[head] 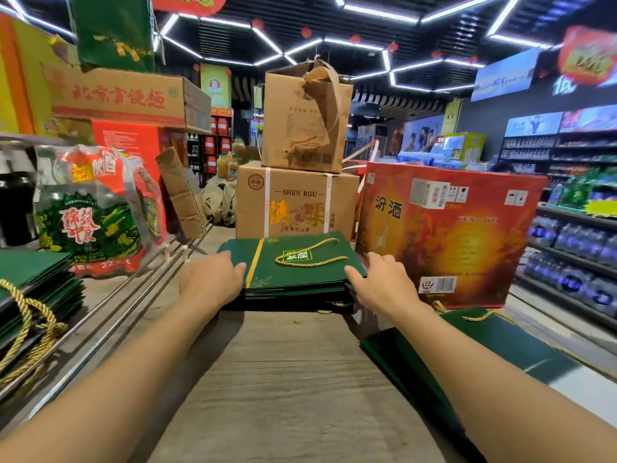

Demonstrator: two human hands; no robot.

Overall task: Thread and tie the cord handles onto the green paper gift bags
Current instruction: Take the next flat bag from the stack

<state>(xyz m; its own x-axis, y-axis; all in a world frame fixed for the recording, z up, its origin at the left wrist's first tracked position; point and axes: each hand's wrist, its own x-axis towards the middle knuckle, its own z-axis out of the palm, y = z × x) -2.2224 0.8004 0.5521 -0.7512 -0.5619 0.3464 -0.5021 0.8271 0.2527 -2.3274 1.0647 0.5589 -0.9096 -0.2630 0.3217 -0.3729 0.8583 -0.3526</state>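
Observation:
A stack of flat green paper gift bags [300, 279] lies on the wooden surface ahead of me. A gold cord handle [310, 255] loops across the top bag. My left hand [210, 279] grips the stack's left edge, thumb on top. My right hand [384, 282] grips its right edge the same way. More green bags [484, 355] lie flat at the near right with a gold cord [477, 317] at their far end. Another pile of green bags [36, 295] with gold cords [30, 325] sits at the left.
Two stacked brown cartons [297, 202] stand right behind the stack. A large red box [447, 235] stands to the right. A plastic bag with green and red print [96, 212] sits at the left behind metal rails [133, 295]. Store shelves [574, 228] fill the right.

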